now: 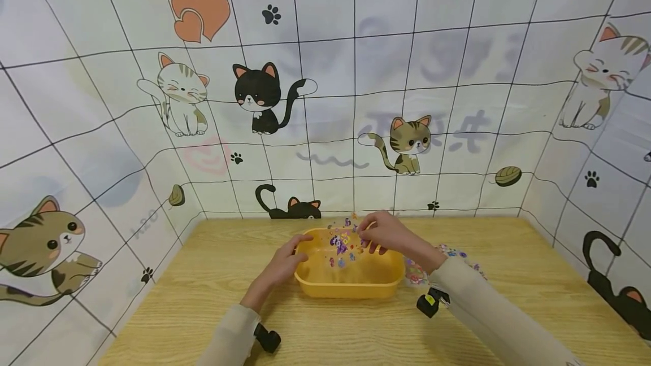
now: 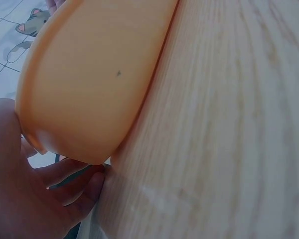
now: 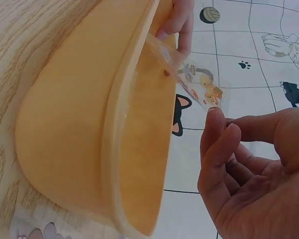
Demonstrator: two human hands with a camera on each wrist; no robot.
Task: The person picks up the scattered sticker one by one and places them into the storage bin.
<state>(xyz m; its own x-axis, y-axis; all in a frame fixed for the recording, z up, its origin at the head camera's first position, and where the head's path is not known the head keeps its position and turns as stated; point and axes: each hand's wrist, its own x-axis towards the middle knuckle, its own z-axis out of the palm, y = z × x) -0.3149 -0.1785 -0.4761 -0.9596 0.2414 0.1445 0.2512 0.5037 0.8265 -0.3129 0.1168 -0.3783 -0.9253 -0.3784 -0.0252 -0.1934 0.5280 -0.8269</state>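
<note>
A yellow plastic basin (image 1: 351, 291) rests on the table. At its left end, my left hand (image 1: 285, 258) grips the rim, with fingers bent around the end wall in the left wrist view. My right hand (image 1: 383, 231) is above the basin's far right part, pinching the edge of a clear sticker sheet (image 1: 339, 244) between thumb and fingertips. Small purple, yellow, blue and orange prints cover the sheet. In the right wrist view the sheet (image 3: 204, 84) slants over the basin's opening, its lower part reaching inside near the left fingers (image 3: 182, 25).
More clear sheets with colourful prints (image 1: 416, 273) lie on the table right of the basin, partly hidden under the right forearm. Behind the wooden table (image 1: 218, 264) hangs a white gridded cloth (image 1: 330, 112) with cartoon cats. Each wrist carries a small black camera (image 1: 268, 339).
</note>
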